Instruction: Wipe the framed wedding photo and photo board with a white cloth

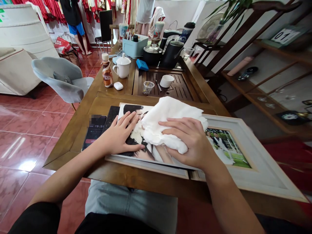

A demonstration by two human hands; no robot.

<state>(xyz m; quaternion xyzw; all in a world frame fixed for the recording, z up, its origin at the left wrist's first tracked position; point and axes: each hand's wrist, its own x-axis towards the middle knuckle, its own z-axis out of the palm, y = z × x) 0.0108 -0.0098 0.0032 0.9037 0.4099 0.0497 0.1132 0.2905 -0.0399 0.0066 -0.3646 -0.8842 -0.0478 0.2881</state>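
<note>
A large printed photo panel lies flat on the wooden table in front of me. My left hand rests on its left part, fingers spread and holding nothing. In my right hand is a crumpled white cloth or paper wipe, lying over the right part of the panel and hiding much of the picture. The fingers are bent around its near edge. A framed photo of a couple outdoors, with a wide pale mount, lies to the right, partly behind my right forearm. Another pale frame edge shows under the panel.
Left of the panel lies a phone with a running timer. Farther back stand a coffee bottle, a lidded white mug, a white earbud case, a plastic cup and a white cup on the tea tray. Two people stand beyond.
</note>
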